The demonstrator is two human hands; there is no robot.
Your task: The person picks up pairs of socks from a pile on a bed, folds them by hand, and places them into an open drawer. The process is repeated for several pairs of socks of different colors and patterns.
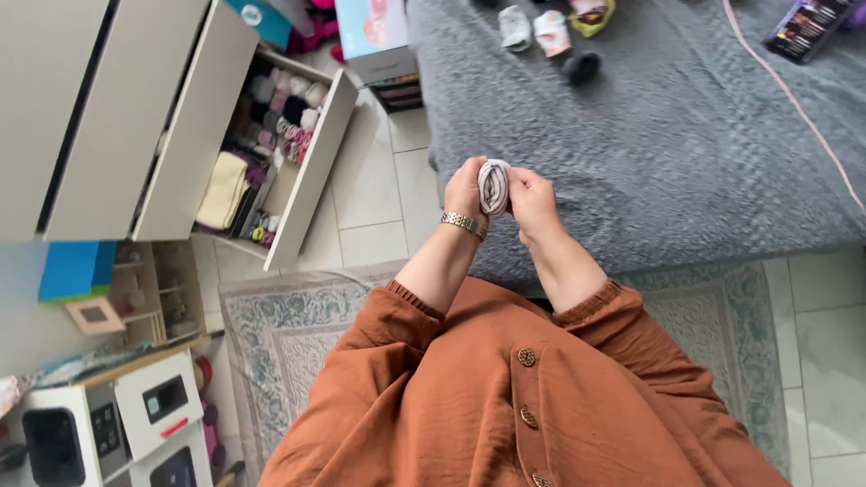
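Both my left hand (465, 191) and right hand (532, 200) clench a rolled sock (493, 186) over the bed (686, 135); loosening could unroll it.

There is one view only, from the person's head, looking steeply down past the chest. It sits close above the raised hands and faces the grey bed (686, 153), with the open drawer (289, 153) off left and the rug (289, 334) underfoot.

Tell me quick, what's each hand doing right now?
Left hand: closed on the rolled striped sock.
Right hand: closed on the same sock, from the other side.
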